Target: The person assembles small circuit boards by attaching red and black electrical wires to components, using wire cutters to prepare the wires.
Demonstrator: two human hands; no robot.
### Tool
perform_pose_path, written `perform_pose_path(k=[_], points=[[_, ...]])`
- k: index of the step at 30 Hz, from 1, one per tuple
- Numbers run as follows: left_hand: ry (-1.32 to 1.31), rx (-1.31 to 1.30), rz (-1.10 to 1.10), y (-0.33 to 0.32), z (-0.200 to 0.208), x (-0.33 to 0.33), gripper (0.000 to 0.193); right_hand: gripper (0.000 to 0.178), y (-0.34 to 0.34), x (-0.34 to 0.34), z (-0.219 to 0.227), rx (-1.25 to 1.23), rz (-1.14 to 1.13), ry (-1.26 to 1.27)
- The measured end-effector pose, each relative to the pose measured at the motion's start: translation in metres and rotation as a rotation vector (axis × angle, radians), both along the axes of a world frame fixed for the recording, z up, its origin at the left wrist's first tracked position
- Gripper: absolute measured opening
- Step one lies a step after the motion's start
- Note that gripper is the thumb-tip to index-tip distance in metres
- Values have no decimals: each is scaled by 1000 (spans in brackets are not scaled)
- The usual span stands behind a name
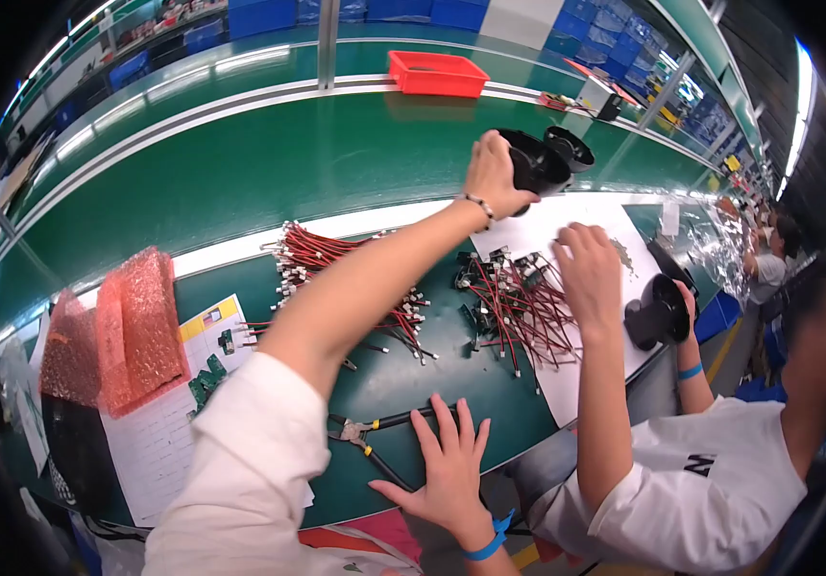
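My left arm stretches forward, and my left hand [497,180] grips a black plastic housing [535,165] with round, cup-like openings, above the far side of the bench. My right hand [447,461] lies on the near bench edge, fingers spread, holding nothing. Beside it are cutting pliers [351,432] with black and yellow handles; one handle reaches to its fingers. A bundle of red-and-black wires [317,252] with white connectors lies partly behind my left forearm. Another pile of wires with small circuit boards [519,302] is right of it.
A co-worker's hand [591,278] hovers by the right pile; their other hand holds a similar black housing [658,312]. A red tray [437,75] stands at the back. Pink bubble wrap [120,331], papers [149,456] and green circuit boards [206,377] lie left.
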State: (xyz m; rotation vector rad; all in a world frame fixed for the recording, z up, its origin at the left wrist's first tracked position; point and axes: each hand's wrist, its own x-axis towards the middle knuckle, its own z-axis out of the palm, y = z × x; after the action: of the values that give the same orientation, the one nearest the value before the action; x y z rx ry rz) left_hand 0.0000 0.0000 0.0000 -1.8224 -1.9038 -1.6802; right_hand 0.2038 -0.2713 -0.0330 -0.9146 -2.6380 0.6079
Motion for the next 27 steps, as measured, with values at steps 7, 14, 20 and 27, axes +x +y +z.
perform_pose_path(k=[7,14,20,27], points=[[-56,-79,-70,31,-48,37,88,83,6,-3,0,-30,-42,0],[13,-14,-198,-19,-12,-5,97,79,7,-5,-2,10,-43,16],[277,-41,-146,-198,92,-64,81,63,10,0,-2,156,-30,107],[128,-3,5,-400,106,-103,47,62,40,36,-5,344,-215,57]])
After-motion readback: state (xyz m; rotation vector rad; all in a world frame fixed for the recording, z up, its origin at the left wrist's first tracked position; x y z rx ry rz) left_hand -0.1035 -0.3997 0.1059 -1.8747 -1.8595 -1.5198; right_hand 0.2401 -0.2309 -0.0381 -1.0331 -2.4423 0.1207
